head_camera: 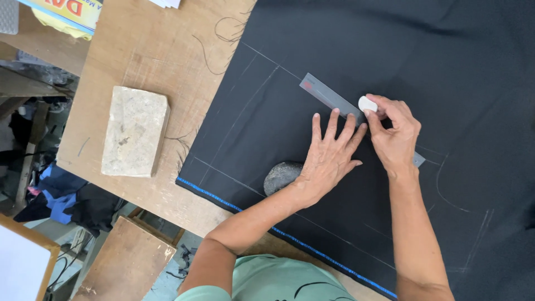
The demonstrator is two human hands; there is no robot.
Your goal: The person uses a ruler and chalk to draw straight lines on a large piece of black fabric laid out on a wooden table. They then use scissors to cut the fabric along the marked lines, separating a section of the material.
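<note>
A black cloth with white chalk lines and a blue edge lies spread on a wooden table. A grey ruler rests diagonally on it. My left hand lies flat with fingers spread, its fingertips pressing on the ruler. My right hand pinches a piece of white chalk against the ruler's upper edge. A dark round stone sits on the cloth beside my left wrist.
A pale rectangular stone block lies on the bare wood left of the cloth. Loose threads trail near the cloth's left edge. Bundled clothes and a wooden stool are below the table at left.
</note>
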